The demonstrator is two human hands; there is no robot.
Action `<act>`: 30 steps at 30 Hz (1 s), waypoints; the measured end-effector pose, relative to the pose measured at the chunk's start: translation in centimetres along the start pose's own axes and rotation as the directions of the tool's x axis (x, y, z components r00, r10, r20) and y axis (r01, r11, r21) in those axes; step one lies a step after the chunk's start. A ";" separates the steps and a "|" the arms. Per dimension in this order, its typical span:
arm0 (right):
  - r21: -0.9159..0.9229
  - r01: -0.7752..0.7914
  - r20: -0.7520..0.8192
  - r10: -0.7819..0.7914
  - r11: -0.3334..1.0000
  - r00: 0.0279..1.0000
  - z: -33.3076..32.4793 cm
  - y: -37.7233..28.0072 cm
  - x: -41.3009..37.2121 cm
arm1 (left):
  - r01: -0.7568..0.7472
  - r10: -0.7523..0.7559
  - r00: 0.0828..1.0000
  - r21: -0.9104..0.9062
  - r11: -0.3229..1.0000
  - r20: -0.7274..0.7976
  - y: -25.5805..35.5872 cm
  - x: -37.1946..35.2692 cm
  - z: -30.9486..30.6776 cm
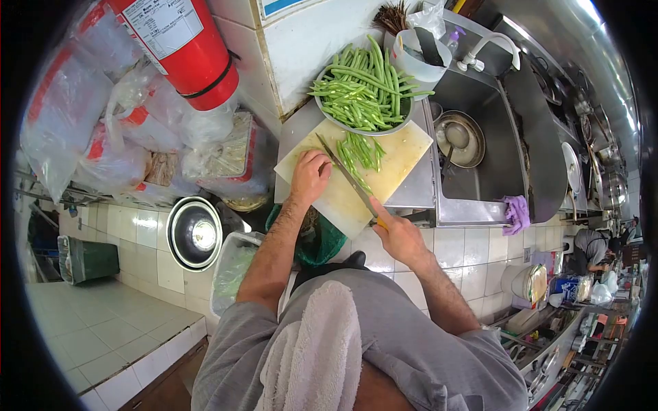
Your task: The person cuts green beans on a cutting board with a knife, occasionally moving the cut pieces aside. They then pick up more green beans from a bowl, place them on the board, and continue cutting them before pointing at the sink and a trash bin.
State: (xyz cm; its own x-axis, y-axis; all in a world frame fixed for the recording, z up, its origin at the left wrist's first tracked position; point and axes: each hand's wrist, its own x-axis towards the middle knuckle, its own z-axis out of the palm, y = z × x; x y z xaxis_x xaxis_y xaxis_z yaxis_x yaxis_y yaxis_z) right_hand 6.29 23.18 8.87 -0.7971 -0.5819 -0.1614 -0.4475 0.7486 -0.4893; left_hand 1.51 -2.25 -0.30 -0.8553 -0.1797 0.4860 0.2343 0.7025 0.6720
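My right hand is wrapped round the yellow handle of a kitchen knife, whose long blade lies diagonally across a pale cutting board. Just left of the blade, my left hand rests on the board with its fingers curled in; whatever they may hold is hidden. Sliced green beans lie in a small heap on the board, right of the blade. Behind them a round metal bowl is piled with green beans, cut pieces on the left and long whole pods on the right.
On the right is a steel sink holding a pan with a ladle. A purple cloth hangs over its edge. A white container stands behind the bowl. A red fire extinguisher hangs at upper left. Below the board is a green-lined bin.
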 end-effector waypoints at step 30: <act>0.089 -0.138 0.023 0.137 0.986 0.990 -1.1 2.8 0.4 | 0.092 -0.100 0.994 0.164 0.982 0.040 1.1 0.9 1.6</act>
State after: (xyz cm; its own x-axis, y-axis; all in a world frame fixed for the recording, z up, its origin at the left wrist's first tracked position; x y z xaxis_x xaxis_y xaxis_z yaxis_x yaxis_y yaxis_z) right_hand 4.29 25.38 8.42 -0.8410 -0.4814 -0.2468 -0.2951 0.7906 -0.5366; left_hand 0.27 -0.57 -0.03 -0.8921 -0.2217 0.3936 0.0755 0.7860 0.6137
